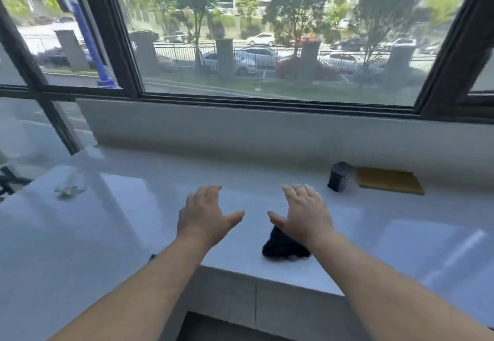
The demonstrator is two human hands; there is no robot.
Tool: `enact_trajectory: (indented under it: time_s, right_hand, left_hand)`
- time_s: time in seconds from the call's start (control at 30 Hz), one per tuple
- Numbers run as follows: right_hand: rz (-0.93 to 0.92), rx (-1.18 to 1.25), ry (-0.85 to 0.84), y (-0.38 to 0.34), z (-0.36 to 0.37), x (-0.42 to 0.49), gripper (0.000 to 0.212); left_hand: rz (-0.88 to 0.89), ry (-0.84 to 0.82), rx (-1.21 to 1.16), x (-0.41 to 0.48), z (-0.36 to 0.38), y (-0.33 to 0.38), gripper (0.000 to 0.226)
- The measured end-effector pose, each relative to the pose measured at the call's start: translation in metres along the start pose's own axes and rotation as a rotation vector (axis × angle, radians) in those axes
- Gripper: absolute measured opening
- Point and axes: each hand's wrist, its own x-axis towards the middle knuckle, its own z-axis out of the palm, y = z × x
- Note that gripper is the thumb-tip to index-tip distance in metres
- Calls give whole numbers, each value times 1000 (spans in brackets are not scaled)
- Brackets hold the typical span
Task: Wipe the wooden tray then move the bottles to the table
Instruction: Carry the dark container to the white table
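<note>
Hands up front, both spread flat, palms down, fingers splayed, holding nothing. Left hand (205,213) hovers over the white desk (133,223), thumb pointing inward. Right hand (304,213) mirrors it just beside, thumbs nearly facing each other with a gap between. Under the right wrist, a dark cloth (283,247) lies crumpled on the desk near the front edge, partly hidden by the hand. Whether the hand touches it, I cannot tell. Farther out to the right, a small dark bottle (340,176) stands upright on the surface, just beside the near-left corner of the flat wooden tray (390,180). Tray lies well apart from the hands, close to the wall. Off to the left, a small blurred clear thing (70,190) sits on the desk. Beyond, a big window (267,33) shows trees and parked cars.
</note>
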Motion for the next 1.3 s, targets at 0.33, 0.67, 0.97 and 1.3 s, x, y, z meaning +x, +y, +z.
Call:
enact_trajectory:
  time_s: [0.33, 0.67, 0.97, 1.3]
  right_hand:
    - [299, -19, 34, 225, -26, 30, 84]
    - [459, -23, -52, 290, 8, 58, 82]
    - [438, -84, -120, 293, 37, 117, 94]
    - [412, -1, -215, 368, 85, 207, 97]
  left_hand:
    - [195, -137, 53, 88, 101, 196, 97]
    - [333, -227, 20, 168, 177, 251, 96]
    - [505, -290, 136, 248, 231, 261, 97]
    - [412, -367, 170, 323, 295, 305, 107]
